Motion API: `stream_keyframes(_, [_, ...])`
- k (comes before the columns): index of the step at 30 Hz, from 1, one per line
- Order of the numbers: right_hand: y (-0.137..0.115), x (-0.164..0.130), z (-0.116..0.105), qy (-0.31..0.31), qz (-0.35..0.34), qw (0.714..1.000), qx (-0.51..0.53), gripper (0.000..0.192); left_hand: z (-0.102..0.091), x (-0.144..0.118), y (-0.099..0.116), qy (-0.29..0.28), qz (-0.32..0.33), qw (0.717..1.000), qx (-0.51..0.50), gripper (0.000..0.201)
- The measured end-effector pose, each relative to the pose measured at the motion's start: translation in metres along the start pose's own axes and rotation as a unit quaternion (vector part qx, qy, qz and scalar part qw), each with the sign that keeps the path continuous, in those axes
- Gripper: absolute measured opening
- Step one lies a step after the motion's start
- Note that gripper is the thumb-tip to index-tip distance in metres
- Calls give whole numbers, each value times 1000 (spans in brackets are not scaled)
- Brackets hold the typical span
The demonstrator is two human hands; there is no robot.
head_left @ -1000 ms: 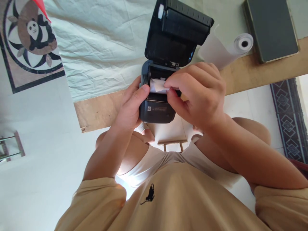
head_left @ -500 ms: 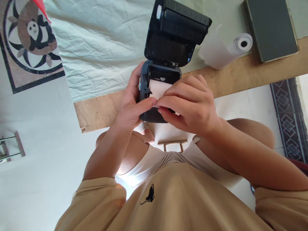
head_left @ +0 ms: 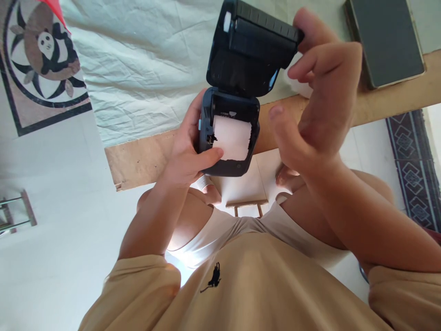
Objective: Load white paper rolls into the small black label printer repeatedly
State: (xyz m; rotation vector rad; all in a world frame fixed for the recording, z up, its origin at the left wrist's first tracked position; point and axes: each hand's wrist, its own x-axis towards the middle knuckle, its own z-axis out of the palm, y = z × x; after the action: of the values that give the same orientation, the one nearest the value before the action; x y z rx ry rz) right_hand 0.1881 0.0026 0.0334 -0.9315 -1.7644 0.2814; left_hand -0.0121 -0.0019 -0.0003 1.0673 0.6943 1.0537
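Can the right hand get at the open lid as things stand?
Probably yes: the right hand is at a corner of the lid, with nothing seen between them; whether they touch is unclear.

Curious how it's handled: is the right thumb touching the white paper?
Apart. The head view shows wooden board and black device rim between right thumb and white paper.

Soft, fairly bright light. Left of the left hand's (head_left: 186, 154) grip on the printer (head_left: 229, 167), the pale floor (head_left: 62, 220) looks washed out; below it, glare blooms beside the shorts (head_left: 206, 234). Just above, the black lid (head_left: 244, 64) sinks into shadow, with one bluish gleam. Rightward, the right hand (head_left: 327, 105) looks slightly soft. Far below, wide-angle distortion stretches the sleeves (head_left: 138, 285).
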Motion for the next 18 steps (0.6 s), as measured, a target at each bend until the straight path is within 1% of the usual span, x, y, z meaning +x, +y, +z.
stream_keyframes(1, [-1,-1,1,18,-13,1000,13,17,0,0,0,2,3,1000,5,75])
stream_keyframes(3, [-3,-2,2,53,-17,998,18,10,-1,1,-1,11,9,1000,18,72])
stream_keyframes(4, [-5,-3,3,60,-9,998,13,11,-1,1,-2,16,13,999,24,71])
stream_keyframes(6, [-8,-4,3,47,14,999,5,12,-2,1,-4,23,17,999,30,68])
stream_keyframes(8, [-8,-5,3,15,15,1000,4,10,-3,0,-5,22,16,999,29,68])
stream_keyframes(10, [-6,-5,3,-35,10,999,-9,14,-4,0,-6,15,13,1000,23,68])
stream_keyframes(12, [-3,-7,4,-94,29,995,-34,27,-5,0,-7,0,23,1000,11,69])
stream_keyframes(15, [1,-11,6,-165,86,982,-38,45,-5,1,-8,-27,45,999,-10,71])
stream_keyframes(17, [3,-15,9,-199,111,973,-17,51,-3,1,-6,-11,37,999,-9,62])
stream_keyframes(18, [4,-17,10,-206,119,971,-8,53,-1,0,-5,5,23,1000,-5,55])
